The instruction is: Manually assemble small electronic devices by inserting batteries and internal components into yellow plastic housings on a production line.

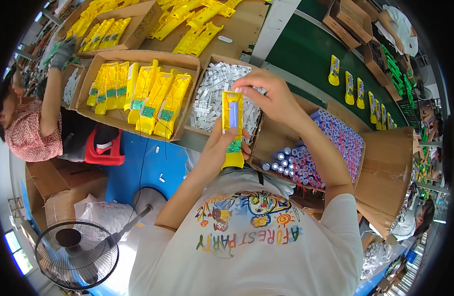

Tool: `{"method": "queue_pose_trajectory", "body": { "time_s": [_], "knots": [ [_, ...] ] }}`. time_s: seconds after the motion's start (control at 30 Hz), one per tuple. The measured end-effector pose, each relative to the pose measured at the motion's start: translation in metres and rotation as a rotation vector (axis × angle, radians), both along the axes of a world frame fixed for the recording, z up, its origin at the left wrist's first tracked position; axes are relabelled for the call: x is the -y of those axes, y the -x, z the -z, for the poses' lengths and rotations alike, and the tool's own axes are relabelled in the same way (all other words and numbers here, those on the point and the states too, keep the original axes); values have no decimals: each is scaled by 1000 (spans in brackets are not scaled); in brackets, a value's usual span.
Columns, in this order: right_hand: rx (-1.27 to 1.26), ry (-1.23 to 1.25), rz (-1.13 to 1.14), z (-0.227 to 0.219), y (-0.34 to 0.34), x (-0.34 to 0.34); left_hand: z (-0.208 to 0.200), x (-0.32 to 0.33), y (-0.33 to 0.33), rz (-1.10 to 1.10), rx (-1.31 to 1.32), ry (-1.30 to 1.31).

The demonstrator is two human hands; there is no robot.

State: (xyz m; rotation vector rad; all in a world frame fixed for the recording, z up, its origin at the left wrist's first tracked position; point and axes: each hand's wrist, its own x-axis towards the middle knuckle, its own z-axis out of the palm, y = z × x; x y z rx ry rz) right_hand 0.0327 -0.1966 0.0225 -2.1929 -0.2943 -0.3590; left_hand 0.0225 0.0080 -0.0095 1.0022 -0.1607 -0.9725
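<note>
My left hand (pixel 218 149) is closed around a yellow plastic housing (pixel 233 161), held upright in front of my chest. A purple cylindrical battery (pixel 234 114) lies in the housing's channel, and a green circuit board (pixel 234 146) sits below it near my left thumb. At the housing's top end, my right hand (pixel 264 91) has thumb and index finger pinched together. Whatever is between those fingertips is too small to name against the white parts behind. Just beyond the housing stands a carton of small white plastic parts (pixel 207 96).
A carton of yellow housings with green boards (pixel 150 106) stands left; one of purple batteries (pixel 338 140) stands right. More housings (pixel 360 91) line a green surface. A co-worker (pixel 32 123) sits at far left beside a red stool (pixel 104 148). A fan (pixel 76 254) stands lower left.
</note>
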Motion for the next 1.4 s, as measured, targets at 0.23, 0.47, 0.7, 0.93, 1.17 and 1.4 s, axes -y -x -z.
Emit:
{"method": "queue_pose_trajectory", "body": {
  "time_s": [0.23,0.47,0.7,0.93,1.17,1.4],
  "knots": [
    [-88,-148,82,2,14,-12,11,9,6,10,196,-34],
    [-290,-558,274,-8,13,-16,9,6,3,37,202,89],
    [-3,-275,305,11,16,112,-8,-14,-54,-114,731,-69],
    [-183,562,876,149,-28,501,-21,-116,-194,-96,1216,-1179],
    [70,745,683,40,-36,313,-10,-135,-197,-557,1735,-1101],
    [175,400,72,-31,33,6,-58,-10,-73,93,-269,284]
  ]
}}
